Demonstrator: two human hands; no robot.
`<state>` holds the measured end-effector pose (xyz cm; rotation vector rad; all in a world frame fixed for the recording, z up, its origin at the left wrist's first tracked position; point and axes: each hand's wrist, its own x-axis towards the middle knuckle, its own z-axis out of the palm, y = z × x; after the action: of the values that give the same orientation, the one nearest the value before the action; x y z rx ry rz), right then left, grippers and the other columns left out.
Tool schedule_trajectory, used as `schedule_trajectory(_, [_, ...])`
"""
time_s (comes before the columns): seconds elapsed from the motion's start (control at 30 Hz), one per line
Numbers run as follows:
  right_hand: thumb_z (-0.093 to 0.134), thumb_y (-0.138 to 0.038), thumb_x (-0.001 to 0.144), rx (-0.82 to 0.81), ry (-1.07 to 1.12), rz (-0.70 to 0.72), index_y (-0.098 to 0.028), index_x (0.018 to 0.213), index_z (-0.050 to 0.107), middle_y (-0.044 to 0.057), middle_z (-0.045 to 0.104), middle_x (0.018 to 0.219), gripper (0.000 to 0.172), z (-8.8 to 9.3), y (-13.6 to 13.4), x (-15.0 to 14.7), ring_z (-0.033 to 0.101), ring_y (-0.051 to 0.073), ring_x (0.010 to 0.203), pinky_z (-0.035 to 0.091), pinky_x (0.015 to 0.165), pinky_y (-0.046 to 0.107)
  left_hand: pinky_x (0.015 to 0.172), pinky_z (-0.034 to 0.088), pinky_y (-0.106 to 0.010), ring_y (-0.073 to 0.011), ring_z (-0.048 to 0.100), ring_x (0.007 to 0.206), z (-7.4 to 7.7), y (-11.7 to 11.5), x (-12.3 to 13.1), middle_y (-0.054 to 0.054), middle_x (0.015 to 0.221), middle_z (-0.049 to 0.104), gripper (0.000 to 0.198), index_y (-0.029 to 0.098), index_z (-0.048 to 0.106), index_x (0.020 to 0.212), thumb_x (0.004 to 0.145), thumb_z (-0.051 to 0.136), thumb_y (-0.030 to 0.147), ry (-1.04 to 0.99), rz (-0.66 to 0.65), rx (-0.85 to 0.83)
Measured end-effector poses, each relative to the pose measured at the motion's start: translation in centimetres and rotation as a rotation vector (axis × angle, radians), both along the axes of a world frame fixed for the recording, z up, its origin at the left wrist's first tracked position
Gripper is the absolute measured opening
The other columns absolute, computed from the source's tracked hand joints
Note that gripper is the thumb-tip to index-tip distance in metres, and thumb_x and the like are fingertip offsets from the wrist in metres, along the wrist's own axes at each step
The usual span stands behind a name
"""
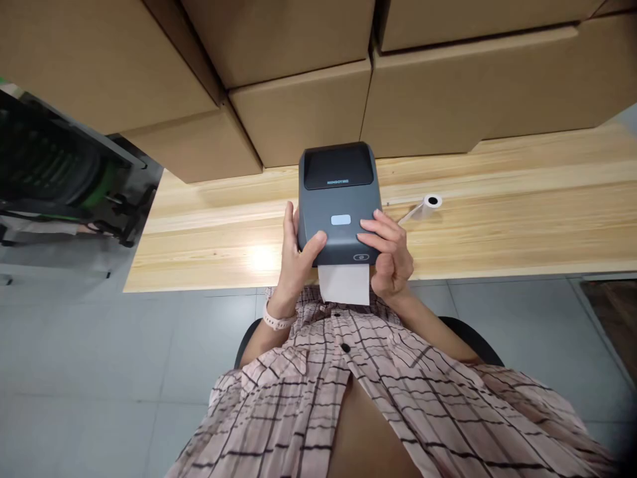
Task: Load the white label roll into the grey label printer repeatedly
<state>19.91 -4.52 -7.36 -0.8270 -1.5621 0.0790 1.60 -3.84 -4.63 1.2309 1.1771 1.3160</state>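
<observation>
A dark grey-blue label printer (340, 202) with a black window on its lid sits on the wooden table near the front edge. White label paper (344, 284) sticks out of its front slot, over the table edge. My left hand (297, 255) clasps the printer's left side, thumb on the top and fingers along the side. On the right, my right hand (391, 255) grips the front corner, with its fingertips on the top surface. Just right of the printer lies a small white paper roll (430, 202), with a strip running toward the printer.
Large cardboard boxes (298, 113) are stacked along the back of the wooden table (213, 226). At far left stands a dark chair (54, 159) with a wheeled base. Grey floor tiles (99, 352) show below the table, and part of a black seat (468, 335) is behind me.
</observation>
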Motion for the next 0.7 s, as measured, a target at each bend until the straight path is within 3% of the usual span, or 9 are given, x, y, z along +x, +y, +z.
schedule_trajectory(0.17, [0.029,-0.039,0.111,0.025,-0.044,-0.036,-0.036,0.133,0.069,0.002,0.074,0.124,0.045,-0.2,0.3,0.1,0.067,0.029,0.128,0.054,0.109,0.055,0.132,0.035,-0.054,-0.0346,0.039,0.161,-0.1,-0.8,0.0,-0.011,0.173,0.039,0.1,0.037,0.017,0.17,0.092,0.075,0.06,0.0,-0.011,0.014])
schedule_trajectory(0.43, [0.03,-0.037,0.112,0.059,-0.024,-0.03,-0.032,0.127,0.072,0.003,0.075,0.117,0.045,0.0,0.8,0.0,0.067,0.026,0.12,0.054,0.108,0.05,0.13,0.037,-0.048,-0.0311,0.038,0.161,-0.9,-1.2,0.3,-0.008,0.176,0.035,0.082,0.037,0.026,0.168,0.099,0.066,0.057,0.116,0.02,0.144])
schedule_trajectory(0.53, [0.032,-0.036,0.112,0.054,-0.026,-0.002,-0.03,0.125,0.073,0.003,0.076,0.117,0.044,0.2,0.9,0.3,0.068,0.026,0.119,0.053,0.108,0.05,0.123,0.044,-0.047,-0.0305,0.045,0.155,-1.7,-3.7,-0.6,-0.013,0.169,0.044,0.08,0.031,0.038,0.162,0.093,0.075,0.048,0.349,0.2,0.281])
schedule_trajectory(0.57, [0.032,-0.035,0.111,0.045,-0.024,0.006,-0.03,0.124,0.073,0.003,0.076,0.117,0.043,0.3,0.9,0.3,0.068,0.026,0.12,0.053,0.108,0.05,0.113,0.051,-0.045,-0.0297,0.058,0.141,-2.0,-4.7,-1.0,-0.014,0.153,0.058,0.07,0.026,0.051,0.151,0.09,0.079,0.047,0.42,0.306,0.343])
schedule_trajectory(0.6, [0.033,-0.034,0.111,0.036,-0.022,0.01,-0.03,0.124,0.074,0.003,0.076,0.117,0.043,0.3,0.9,0.4,0.068,0.025,0.12,0.053,0.108,0.05,0.095,0.057,-0.038,-0.0242,0.069,0.113,-2.3,-5.7,-1.5,-0.01,0.124,0.071,0.046,0.022,0.065,0.129,0.091,0.076,0.046,0.438,0.383,0.369])
schedule_trajectory(0.63, [0.033,-0.033,0.111,0.031,-0.017,0.011,-0.03,0.123,0.074,0.003,0.076,0.118,0.042,0.2,0.8,0.4,0.068,0.025,0.12,0.053,0.109,0.05,0.078,0.055,-0.031,-0.0179,0.069,0.086,-2.4,-6.6,-1.8,-0.005,0.098,0.072,0.028,0.02,0.069,0.107,0.094,0.073,0.045,0.445,0.288,0.262])
schedule_trajectory(0.7, [0.034,-0.032,0.11,0.035,0.0,0.0,-0.031,0.122,0.074,0.002,0.076,0.117,0.042,0.1,0.9,0.2,0.069,0.025,0.12,0.053,0.108,0.051,0.06,0.044,-0.027,-0.0129,0.055,0.06,-2.4,-7.7,-2.2,0.0,0.068,0.062,0.039,0.018,0.066,0.08,0.097,0.067,0.053,0.413,-0.055,-0.042])
